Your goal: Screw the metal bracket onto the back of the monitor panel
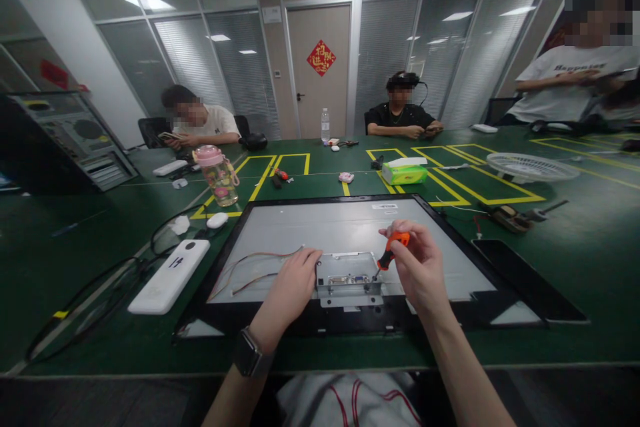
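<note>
My right hand (420,263) is closed around the orange and black handle of a screwdriver (394,247). Its shaft slants down to the left, with the tip at the right part of a metal bracket (345,261) that has video ports. My left hand (295,280) lies back-up, its fingers together and gripping the bracket's left edge; the fingertips are partly hidden. Beneath both hands lies a large display panel (280,223) with a black frame, its grey metal back facing up. Thin coloured wires (250,281) lie on the panel left of my left hand.
On the left are a white power bank (170,277), black cables (85,310) and a pink-lidded bottle (217,177). A black slab (530,277) lies beside the panel's right edge. Beyond are a tissue pack (404,171), a fan grille (530,165) and several people around the table (590,227).
</note>
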`<action>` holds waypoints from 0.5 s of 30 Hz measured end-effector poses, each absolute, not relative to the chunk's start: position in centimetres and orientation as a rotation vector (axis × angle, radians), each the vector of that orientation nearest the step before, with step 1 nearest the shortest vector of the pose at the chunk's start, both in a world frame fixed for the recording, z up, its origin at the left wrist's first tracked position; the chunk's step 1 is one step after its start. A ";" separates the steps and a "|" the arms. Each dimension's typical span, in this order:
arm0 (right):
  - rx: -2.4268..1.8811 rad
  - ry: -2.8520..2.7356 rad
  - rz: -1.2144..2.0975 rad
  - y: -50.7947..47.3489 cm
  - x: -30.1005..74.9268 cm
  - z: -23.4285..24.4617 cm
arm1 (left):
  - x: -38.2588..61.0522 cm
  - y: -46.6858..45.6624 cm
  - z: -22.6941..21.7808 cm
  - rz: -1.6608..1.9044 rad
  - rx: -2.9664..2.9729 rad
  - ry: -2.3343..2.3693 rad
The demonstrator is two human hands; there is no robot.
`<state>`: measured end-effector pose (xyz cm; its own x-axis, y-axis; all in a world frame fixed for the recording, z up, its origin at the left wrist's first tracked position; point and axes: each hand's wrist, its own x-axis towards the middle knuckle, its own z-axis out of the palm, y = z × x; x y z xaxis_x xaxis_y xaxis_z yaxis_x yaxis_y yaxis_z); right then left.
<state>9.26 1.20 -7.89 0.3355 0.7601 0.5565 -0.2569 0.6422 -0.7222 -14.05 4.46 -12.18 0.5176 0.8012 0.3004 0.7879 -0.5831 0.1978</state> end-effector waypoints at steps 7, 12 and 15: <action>-0.540 -1.028 0.860 0.8 9.1 -7.6 | -14.1 4.5 -12.3 0.597 2.692 1.405; -0.564 -1.052 0.877 0.6 9.2 -7.8 | -14.1 4.5 -12.3 0.594 2.694 1.408; -0.647 -1.108 0.773 0.6 9.4 -7.9 | -14.1 4.5 -12.4 0.598 2.694 1.408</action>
<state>9.36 0.60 -7.87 0.2460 0.8107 0.5313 -0.2181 0.5803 -0.7846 -14.10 4.48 -12.37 0.5127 0.7985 0.3155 0.7817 -0.5861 0.2131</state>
